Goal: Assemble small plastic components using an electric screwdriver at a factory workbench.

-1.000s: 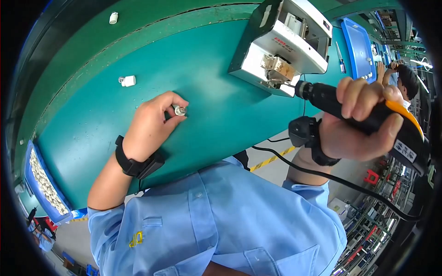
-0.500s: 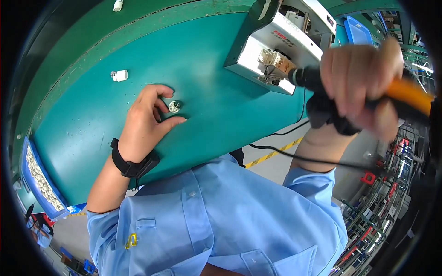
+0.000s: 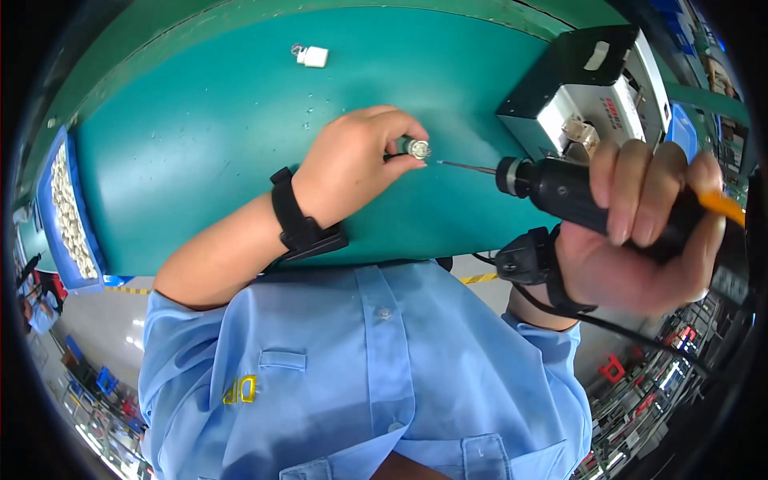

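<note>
My left hand (image 3: 356,164) pinches a small silver metal part (image 3: 416,148) between thumb and fingers just above the green table (image 3: 200,152). My right hand (image 3: 640,232) is wrapped around a black electric screwdriver (image 3: 576,196) with an orange rear end. Its thin bit points left, with the tip a short way right of the metal part and not touching it. A black cord runs down from the tool past my right wrist. Both wrists wear black straps.
A grey and black box-shaped machine (image 3: 584,100) stands at the table's right, just behind the screwdriver. A small white part (image 3: 312,56) lies at the far side. A blue bin (image 3: 68,216) of pale small parts sits at the left edge. Shelving shows at lower right.
My right hand has pulled the screwdriver away from the box machine and swung its bit toward the metal part. My left hand has lifted the part and turned it toward the bit.
</note>
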The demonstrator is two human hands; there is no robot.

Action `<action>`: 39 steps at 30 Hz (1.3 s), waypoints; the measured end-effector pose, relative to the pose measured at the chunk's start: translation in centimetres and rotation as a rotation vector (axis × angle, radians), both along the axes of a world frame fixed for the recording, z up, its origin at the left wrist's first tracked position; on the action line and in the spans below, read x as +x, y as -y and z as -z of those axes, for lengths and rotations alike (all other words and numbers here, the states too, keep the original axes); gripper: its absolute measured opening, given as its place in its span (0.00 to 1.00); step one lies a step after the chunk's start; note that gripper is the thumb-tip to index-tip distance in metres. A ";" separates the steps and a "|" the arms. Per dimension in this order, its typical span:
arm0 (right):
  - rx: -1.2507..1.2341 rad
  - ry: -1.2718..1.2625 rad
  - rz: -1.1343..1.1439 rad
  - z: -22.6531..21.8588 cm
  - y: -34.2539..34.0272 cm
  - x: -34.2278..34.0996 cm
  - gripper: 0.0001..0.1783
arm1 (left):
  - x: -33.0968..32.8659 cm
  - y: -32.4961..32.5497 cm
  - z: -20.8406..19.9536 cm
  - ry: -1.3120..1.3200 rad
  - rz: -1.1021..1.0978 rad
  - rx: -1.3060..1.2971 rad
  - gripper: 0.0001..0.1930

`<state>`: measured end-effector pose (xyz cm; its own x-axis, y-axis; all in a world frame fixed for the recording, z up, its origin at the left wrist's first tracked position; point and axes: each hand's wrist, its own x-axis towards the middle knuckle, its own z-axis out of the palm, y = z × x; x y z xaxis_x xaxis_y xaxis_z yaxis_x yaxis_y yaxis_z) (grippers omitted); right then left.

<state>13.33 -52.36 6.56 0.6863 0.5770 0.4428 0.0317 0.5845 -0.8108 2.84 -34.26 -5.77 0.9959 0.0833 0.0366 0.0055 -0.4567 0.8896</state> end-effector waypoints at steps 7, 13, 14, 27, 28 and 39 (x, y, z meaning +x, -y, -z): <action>-0.106 0.263 -0.073 0.1 -3.0 -0.9 0.19 | -0.1 -0.5 -0.5 0.064 -0.004 -0.042 0.10; -0.128 0.279 -0.019 1.1 -3.9 -1.6 0.19 | -0.3 -0.6 -0.4 0.070 -0.006 -0.030 0.10; -0.143 0.300 -0.010 1.2 -4.0 -1.8 0.19 | -0.3 -0.6 -0.4 0.069 -0.004 -0.028 0.10; -0.414 0.331 0.028 0.4 -6.1 -2.7 0.17 | -0.8 -0.5 -0.6 0.087 0.010 0.003 0.09; -0.434 0.338 0.035 0.2 -6.1 -2.7 0.16 | -0.8 -0.5 -0.6 0.088 0.008 0.004 0.09; 0.011 0.301 0.283 -2.9 3.9 -0.9 0.27 | -0.3 -0.6 -0.9 0.164 0.046 0.103 0.17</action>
